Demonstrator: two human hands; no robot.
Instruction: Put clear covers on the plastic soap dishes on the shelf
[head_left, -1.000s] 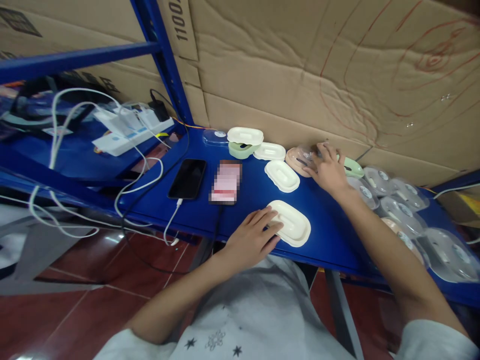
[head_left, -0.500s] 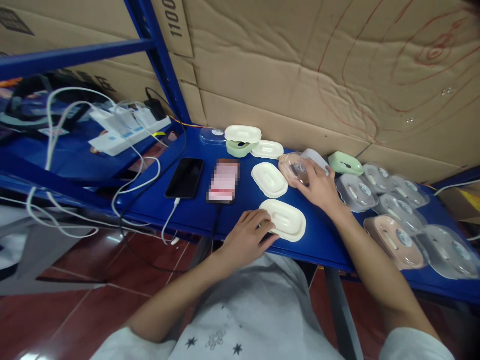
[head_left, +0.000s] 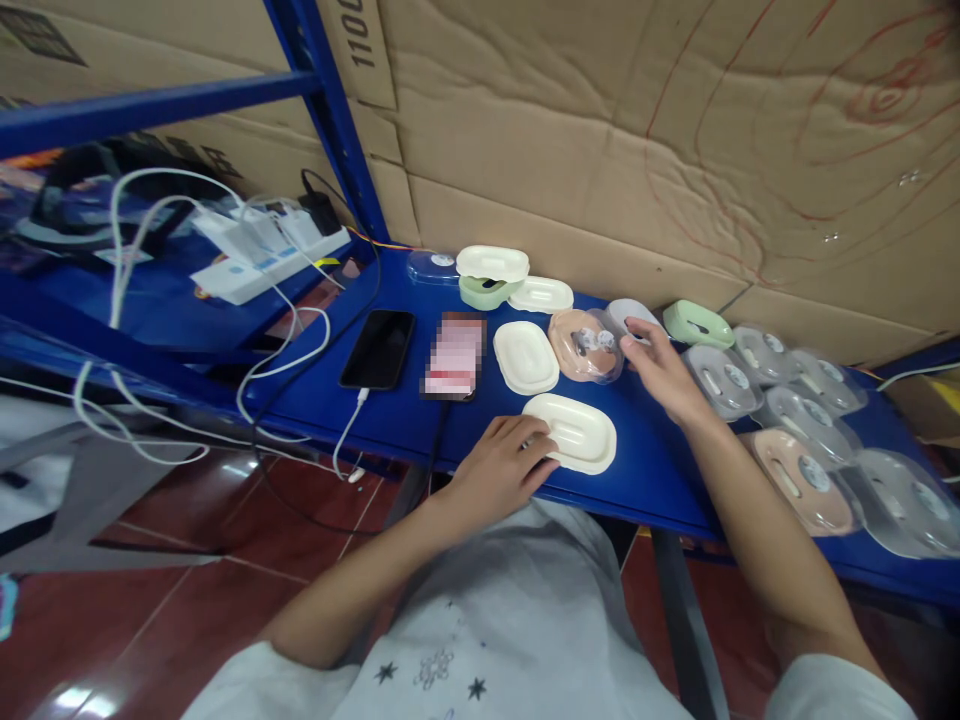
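Note:
My left hand (head_left: 506,462) rests with curled fingers on the left end of a cream oval dish (head_left: 581,436), thumb at its near edge. This dish lies near the table's front edge, with a raised oblong in its middle. My right hand (head_left: 664,372) is open, fingers apart, in front of a grey oval box (head_left: 634,318); whether it touches that box I cannot tell. To the left of the right hand lies a peach oval box (head_left: 574,350) with a clear cover partly over it. A second cream dish (head_left: 526,358) sits against the peach box's left side.
Several clear-covered boxes (head_left: 806,425) and a green box (head_left: 697,324) stand on the right. At the back left, a cream dish (head_left: 492,264) tops another green box (head_left: 484,293). Two phones lie left, a black one (head_left: 378,350) and a lit one (head_left: 454,355). Cardboard (head_left: 525,130) walls the back.
My right hand has let go of the peach box and moved right. The peach box and the cream dish beside it have shifted slightly left. My left hand stays on its dish.

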